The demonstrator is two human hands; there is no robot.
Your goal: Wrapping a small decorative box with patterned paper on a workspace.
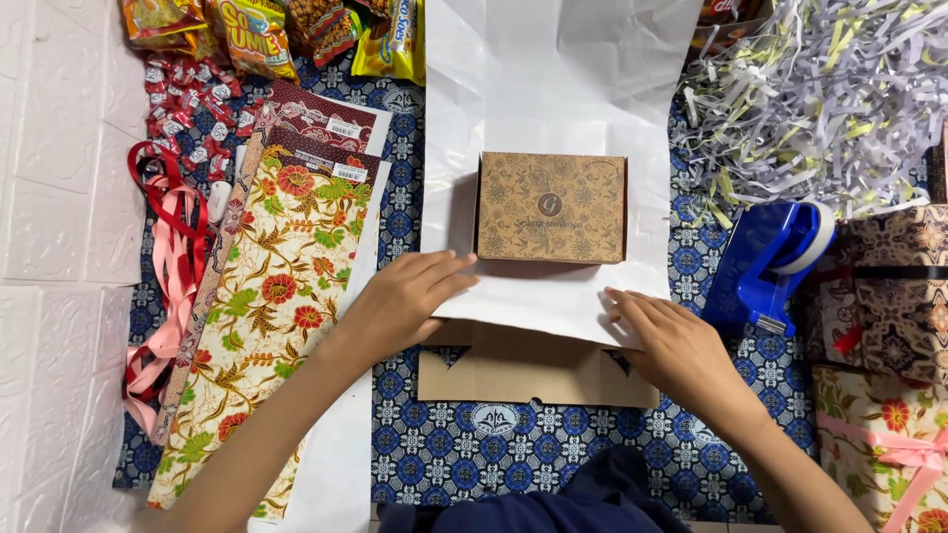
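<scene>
Both hands are lying flat and open on the near edge of the white paper (553, 89), the left hand (405, 296) at its left corner and the right hand (667, 336) at its right, gripping nothing, seemingly pressing it smooth. The brown patterned box (551, 205) is sitting mid-sheet, lid closed, and the sheet is overlapping a cardboard flap (533, 370) on the blue-patterned surface (444, 444).

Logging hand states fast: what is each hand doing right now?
Left hand: open, fingers flat on the white paper, holding nothing.
Right hand: open, flat on the same paper's edge.
</scene>
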